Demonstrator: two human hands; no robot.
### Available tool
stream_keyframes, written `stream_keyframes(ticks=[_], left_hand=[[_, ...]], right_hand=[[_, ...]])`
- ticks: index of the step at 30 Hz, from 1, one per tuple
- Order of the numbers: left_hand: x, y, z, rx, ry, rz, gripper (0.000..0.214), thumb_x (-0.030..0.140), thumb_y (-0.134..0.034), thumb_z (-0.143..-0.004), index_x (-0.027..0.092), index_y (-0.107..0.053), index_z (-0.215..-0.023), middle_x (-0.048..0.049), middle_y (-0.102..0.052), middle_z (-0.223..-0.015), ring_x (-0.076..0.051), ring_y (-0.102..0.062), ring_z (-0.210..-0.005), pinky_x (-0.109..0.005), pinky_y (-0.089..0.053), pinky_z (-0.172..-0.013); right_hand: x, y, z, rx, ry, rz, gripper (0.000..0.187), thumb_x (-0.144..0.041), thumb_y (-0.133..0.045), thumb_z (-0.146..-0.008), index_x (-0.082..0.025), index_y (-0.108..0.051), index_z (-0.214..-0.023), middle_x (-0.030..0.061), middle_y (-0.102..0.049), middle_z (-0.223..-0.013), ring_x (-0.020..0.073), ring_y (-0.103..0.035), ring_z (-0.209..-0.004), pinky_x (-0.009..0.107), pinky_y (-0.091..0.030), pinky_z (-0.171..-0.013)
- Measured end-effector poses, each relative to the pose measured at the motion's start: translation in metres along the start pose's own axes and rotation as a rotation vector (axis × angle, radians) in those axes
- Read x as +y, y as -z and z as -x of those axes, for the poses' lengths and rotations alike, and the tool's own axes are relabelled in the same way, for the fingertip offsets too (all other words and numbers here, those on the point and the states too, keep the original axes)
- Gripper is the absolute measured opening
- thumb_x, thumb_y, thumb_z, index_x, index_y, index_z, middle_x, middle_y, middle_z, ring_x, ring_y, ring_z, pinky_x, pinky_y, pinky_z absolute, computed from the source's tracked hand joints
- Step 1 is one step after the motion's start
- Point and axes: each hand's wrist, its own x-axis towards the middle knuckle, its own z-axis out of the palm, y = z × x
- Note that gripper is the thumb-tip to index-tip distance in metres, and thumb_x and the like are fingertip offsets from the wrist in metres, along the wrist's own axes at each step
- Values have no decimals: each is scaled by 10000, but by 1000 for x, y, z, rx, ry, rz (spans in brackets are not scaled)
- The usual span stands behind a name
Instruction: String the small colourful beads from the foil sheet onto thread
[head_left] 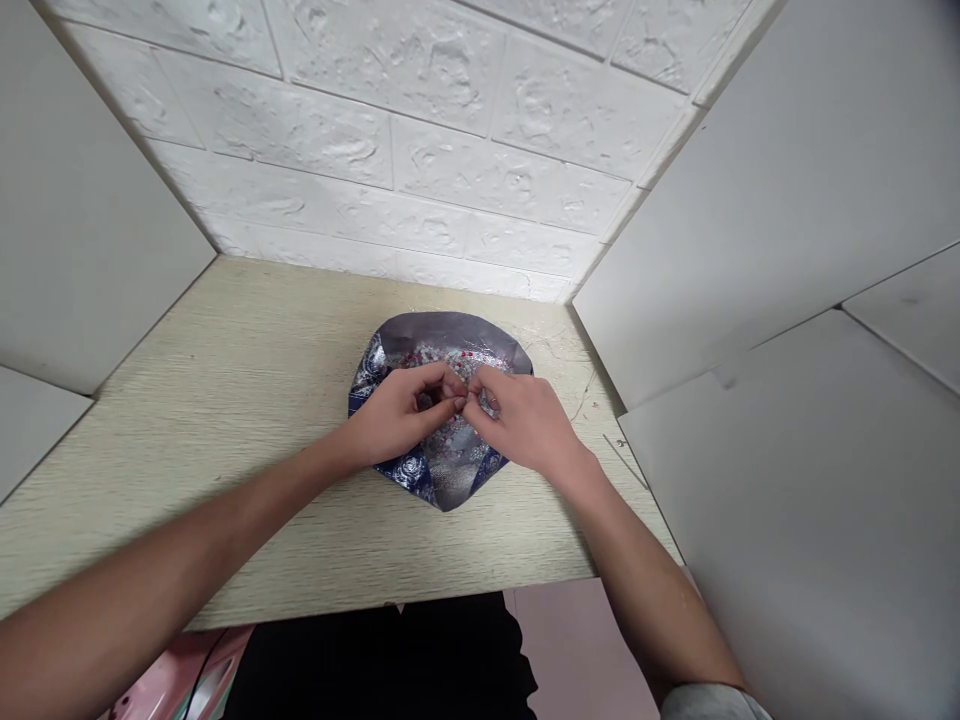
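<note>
An opened-out bag, silvery grey inside with dark blue patterned outer sides, lies on the table. Many tiny bead-like pieces, clear, white and red, are spread inside it. Over its middle, my left hand has thumb and forefinger pinched together. My right hand pinches in the same way, its fingertips meeting those of the left. Whatever is between the fingertips is too small to make out.
The pale wood-grain table ends at a white brick-patterned wall. White panels stand left and right. Thin sticks or wires lie by the right panel. Below the front edge is black cloth.
</note>
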Motion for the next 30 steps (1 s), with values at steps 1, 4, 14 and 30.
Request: stream_keyframes(ticks=[1,4,14,30], left_hand=[[0,0,0,0,1,0,202,362,-557,-882,166,-606,-881,-32,-652,-877,-166,-595,-822,-285,-470,-751],[0,0,0,-2,5,0,205,367,-557,-881,167,-604,-877,-28,-650,-869,-166,-595,-819,-284,-469,-752],[3,1,0,-14,5,-44,199,360,-544,-881,169,-597,-866,-27,-650,-865,-177,-595,-835,-294,-465,-762],[6,1,0,-35,-20,-158,146,305,-524,-869,171,-582,-865,-15,-644,-854,-168,-595,-805,-269,-458,-725]], right_hand=[[0,0,0,0,-1,-1,166,-314,-421,-881,-210,-547,-851,-25,-575,-639,114,-454,-537,248,-231,-542],[0,0,0,0,-3,2,158,-313,-427,-878,-210,-541,-844,-27,-570,-641,112,-453,-541,247,-229,-539],[0,1,1,-18,10,15,151,-302,-426,-882,-206,-535,-843,-28,-576,-654,111,-461,-554,250,-228,-535],[-3,4,2,-66,50,99,186,-294,-394,-908,-190,-535,-847,-5,-603,-678,123,-479,-562,269,-218,-527]])
